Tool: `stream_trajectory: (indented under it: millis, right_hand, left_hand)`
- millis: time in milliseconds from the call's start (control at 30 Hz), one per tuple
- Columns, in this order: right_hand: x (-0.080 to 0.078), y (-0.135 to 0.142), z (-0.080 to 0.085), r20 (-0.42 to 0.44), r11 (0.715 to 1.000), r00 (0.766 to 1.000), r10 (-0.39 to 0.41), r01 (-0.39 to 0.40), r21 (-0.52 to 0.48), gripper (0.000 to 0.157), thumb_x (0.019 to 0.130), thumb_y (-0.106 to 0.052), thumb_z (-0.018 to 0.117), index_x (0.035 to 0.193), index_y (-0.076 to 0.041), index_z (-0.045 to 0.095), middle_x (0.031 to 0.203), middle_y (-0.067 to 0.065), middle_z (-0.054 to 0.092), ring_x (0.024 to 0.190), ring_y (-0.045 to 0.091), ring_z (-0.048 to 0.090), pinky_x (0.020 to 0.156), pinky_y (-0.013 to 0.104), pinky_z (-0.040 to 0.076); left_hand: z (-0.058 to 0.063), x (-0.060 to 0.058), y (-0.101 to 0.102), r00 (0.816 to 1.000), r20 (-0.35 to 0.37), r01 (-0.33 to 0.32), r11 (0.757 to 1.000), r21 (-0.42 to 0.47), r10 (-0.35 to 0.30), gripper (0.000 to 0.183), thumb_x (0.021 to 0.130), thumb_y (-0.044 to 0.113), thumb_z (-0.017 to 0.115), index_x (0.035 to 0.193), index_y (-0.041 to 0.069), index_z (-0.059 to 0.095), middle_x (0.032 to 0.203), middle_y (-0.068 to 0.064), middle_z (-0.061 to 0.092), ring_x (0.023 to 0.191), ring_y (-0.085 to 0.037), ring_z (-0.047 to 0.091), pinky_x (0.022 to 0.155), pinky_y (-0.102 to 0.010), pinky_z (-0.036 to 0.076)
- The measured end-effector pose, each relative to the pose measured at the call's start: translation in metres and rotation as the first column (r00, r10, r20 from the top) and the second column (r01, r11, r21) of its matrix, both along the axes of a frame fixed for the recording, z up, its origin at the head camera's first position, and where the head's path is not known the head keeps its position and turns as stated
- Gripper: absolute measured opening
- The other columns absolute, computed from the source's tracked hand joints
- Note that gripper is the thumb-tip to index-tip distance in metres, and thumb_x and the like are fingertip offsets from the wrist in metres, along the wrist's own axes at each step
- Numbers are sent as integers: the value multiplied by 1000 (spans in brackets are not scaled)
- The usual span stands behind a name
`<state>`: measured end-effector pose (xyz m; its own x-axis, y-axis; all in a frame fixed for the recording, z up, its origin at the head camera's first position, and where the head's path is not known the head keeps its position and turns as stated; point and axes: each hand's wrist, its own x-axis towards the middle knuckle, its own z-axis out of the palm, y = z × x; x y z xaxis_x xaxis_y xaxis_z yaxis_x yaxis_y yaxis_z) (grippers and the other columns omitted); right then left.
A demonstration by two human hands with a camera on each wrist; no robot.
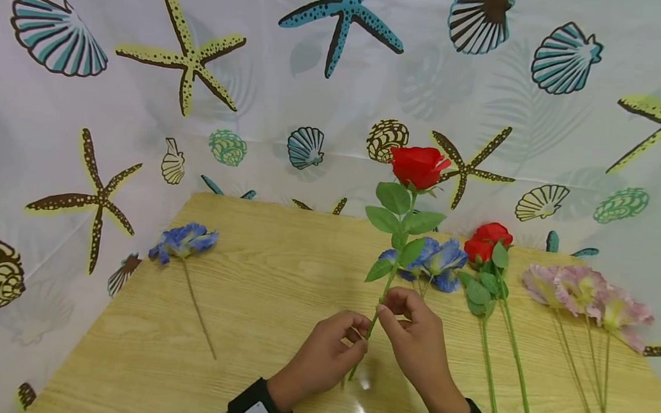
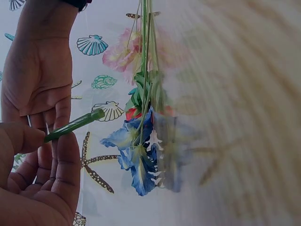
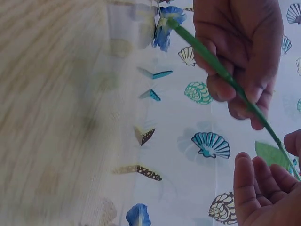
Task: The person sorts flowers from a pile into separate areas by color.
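Note:
A red rose [image 1: 418, 168] with a long green leafy stem stands tilted above the table. Low on its stem, my left hand [image 1: 329, 347] pinches it between thumb and fingers. Higher up, just below the leaves, the fingertips of my right hand [image 1: 418, 331] pinch the same stem. In the left wrist view the cut end of the stem [image 2: 77, 125] pokes out past the fingers. From the right wrist, the stem [image 3: 204, 52] runs slantwise through the left hand [image 3: 240, 66] towards the right hand [image 3: 270, 193].
Blue flowers [image 1: 442, 262] lie behind the rose, partly hidden by it. To their right are red roses [image 1: 488, 241] and several pink flowers [image 1: 583, 291], stems towards me. A single blue flower [image 1: 185, 242] lies at the left of the wooden table [image 1: 270, 247]. A patterned cloth [image 1: 337, 104] hangs behind.

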<state>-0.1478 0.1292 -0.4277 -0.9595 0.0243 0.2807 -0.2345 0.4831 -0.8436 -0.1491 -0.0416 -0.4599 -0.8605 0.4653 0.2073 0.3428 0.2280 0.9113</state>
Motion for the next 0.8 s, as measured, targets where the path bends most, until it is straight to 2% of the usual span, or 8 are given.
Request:
stream_trajectory:
  millis: [200, 367, 400, 633, 800]
  right_hand:
    - [6, -8, 10, -21, 999, 999, -29, 28, -39, 19, 90, -22, 64, 107, -14, 61, 91, -2, 62, 87, 8, 63, 67, 25, 54]
    - [8, -11, 10, -7, 995, 1000, -23, 22, -94, 20, 92, -15, 61, 111, -9, 59, 90, 4, 62, 80, 11, 65, 65, 25, 56]
    - [7, -9, 5, -3, 994, 1000, -16, 15, -105, 22, 92, -18, 61, 112, -10, 59, 90, 4, 62, 80, 10, 65, 65, 26, 57]
    - [6, -1, 4, 42, 995, 999, -30, 34, -90, 25, 95, -19, 57, 117, -7, 56, 95, 7, 61, 79, 11, 66, 64, 25, 57]
    - [5, 10, 3, 66, 996, 996, -64, 68, -65, 26, 96, -19, 56, 119, -6, 54, 98, 7, 60, 80, 11, 65, 64, 22, 56]
  left_hand:
    - [0, 2, 2, 1000, -2, 14, 1000, 4, -14, 16, 94, 11, 55, 108, 10, 61, 107, -8, 63, 88, -4, 60, 66, -18, 54]
    - [0, 3, 2, 1000, 12, 24, 1000, 6, -24, 13, 93, 11, 56, 105, 10, 61, 105, -8, 63, 86, -4, 60, 66, -18, 54]
    - [0, 3, 2, 1000, 15, 25, 1000, 3, -25, 13, 93, 11, 57, 105, 10, 60, 105, -7, 63, 85, -4, 61, 66, -18, 53]
    - [0, 0, -2, 998, 38, 46, 998, -38, -45, 25, 92, 18, 60, 116, 12, 57, 116, -9, 58, 90, -6, 61, 69, -19, 52]
    - [2, -5, -10, 1000, 15, 16, 996, -89, -14, 29, 94, 25, 58, 120, 14, 56, 121, -9, 56, 95, -9, 61, 67, -20, 52]
